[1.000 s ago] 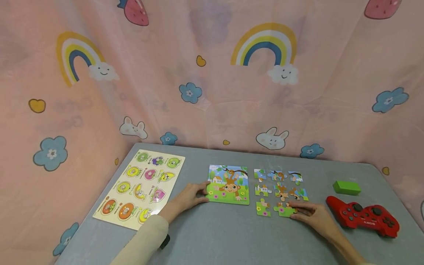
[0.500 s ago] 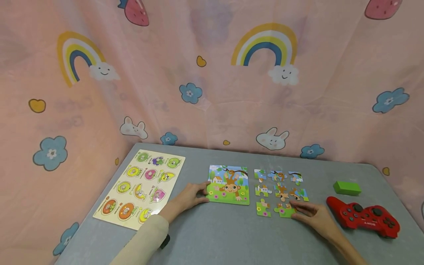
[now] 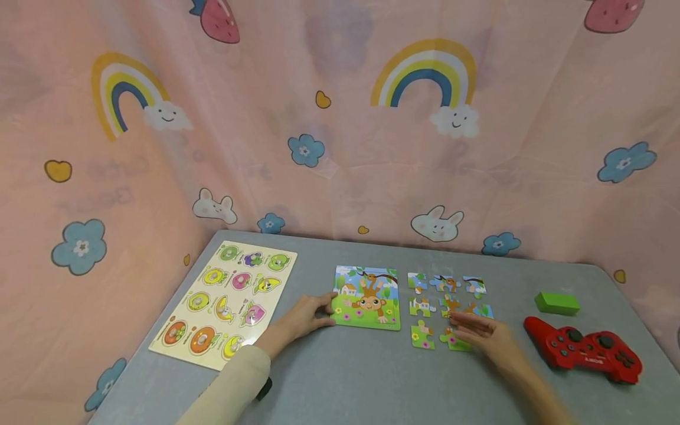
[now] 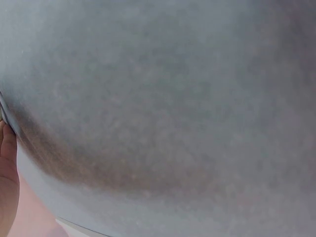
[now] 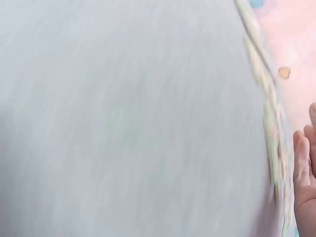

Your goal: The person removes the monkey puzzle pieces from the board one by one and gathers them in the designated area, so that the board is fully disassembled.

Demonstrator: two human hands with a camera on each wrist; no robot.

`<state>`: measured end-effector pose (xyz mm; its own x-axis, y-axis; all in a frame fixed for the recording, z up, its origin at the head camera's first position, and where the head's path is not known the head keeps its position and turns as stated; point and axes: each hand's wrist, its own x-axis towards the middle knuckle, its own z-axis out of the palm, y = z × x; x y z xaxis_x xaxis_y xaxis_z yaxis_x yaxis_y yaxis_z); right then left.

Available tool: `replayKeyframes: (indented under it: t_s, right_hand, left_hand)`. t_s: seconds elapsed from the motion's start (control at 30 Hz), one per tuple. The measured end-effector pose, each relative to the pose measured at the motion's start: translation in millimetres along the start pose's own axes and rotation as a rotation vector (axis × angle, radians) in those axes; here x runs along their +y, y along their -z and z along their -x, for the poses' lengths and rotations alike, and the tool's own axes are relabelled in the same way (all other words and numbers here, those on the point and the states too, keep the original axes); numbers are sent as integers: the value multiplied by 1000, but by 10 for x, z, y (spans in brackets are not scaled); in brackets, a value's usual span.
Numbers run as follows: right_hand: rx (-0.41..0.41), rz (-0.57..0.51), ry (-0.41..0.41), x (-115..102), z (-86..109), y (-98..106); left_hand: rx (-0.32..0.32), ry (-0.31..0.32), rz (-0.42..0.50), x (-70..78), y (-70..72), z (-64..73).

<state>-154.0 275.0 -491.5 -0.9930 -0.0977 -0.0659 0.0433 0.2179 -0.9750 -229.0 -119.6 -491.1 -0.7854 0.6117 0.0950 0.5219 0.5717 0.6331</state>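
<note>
A square monkey jigsaw board (image 3: pixel 365 297) lies at the table's middle. My left hand (image 3: pixel 301 317) touches its left edge, with thumb and fingers spread apart along that edge. In the left wrist view only fingertips (image 4: pixel 7 140) show at a thin edge. Right of the board, several loose jigsaw pieces (image 3: pixel 422 335) lie in rows. Over the lower right ones hovers my right hand (image 3: pixel 486 337), its fingers extended and nothing seen between them. It partly hides the bottom-middle puzzle piece (image 3: pixel 458 341) with a pink flower.
A fruit peg puzzle (image 3: pixel 223 301) lies on the left of the grey table (image 3: pixel 361 383). At the right are a green block (image 3: pixel 556 303) and a red game controller (image 3: pixel 583 349). A pink patterned curtain (image 3: pixel 345 195) rises behind the table.
The bottom-middle jigsaw piece shifted slightly right under my right fingers, then my right hand came off it and moved left and up over the pieces. My left hand stays at the board.
</note>
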Motion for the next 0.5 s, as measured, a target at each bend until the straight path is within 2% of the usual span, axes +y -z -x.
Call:
replayKeyframes:
  t_s: [0.13,0.33,0.5]
  right_hand:
    - [-32,-49,25,-46,-93,-168]
    - [-128,-124,89,-93,-225,-375]
    - [-154,-165,81,-138,-329,-527]
  left_hand:
    - [-6,7,4,15,8,8]
    - [-7,5,12,41,21,15]
    - [-11,13,10,31,13,10]
